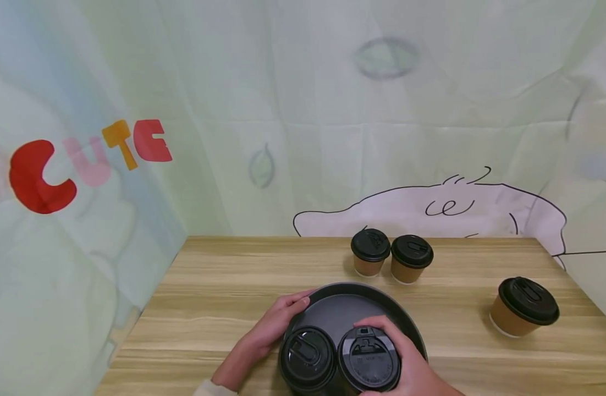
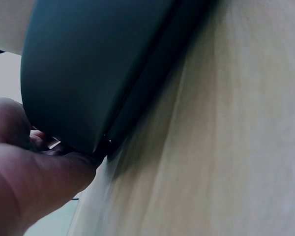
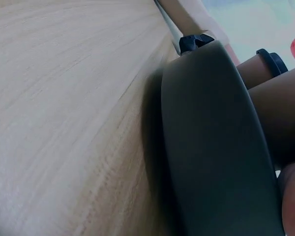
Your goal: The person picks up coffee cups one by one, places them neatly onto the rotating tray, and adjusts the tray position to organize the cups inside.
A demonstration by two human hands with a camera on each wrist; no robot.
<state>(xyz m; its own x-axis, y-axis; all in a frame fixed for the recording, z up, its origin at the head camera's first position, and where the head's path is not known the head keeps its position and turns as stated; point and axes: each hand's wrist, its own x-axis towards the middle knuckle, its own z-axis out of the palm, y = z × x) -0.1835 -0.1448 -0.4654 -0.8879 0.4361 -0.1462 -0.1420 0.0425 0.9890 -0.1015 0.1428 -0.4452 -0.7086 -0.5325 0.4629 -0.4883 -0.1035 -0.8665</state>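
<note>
A round dark tray (image 1: 332,312) sits on the wooden table near its front. My left hand (image 1: 275,324) grips the tray's left rim; in the left wrist view the thumb lies along the low edge of the tray's outer wall (image 2: 88,73). Inside the tray, toward me, stand two paper cups with black lids, a left one (image 1: 308,357) and a right one (image 1: 369,360). My right hand (image 1: 412,360) holds the right cup, its fingers curved round the lid's far side and right edge. The lids hide most of both cups from above.
Two brown cups with black lids, one (image 1: 370,253) beside the other (image 1: 412,258), stand behind the tray. Another lidded cup (image 1: 524,305) is at the right of the wooden table (image 1: 209,308). A printed cloth (image 1: 233,110) hangs behind the table and along its left side.
</note>
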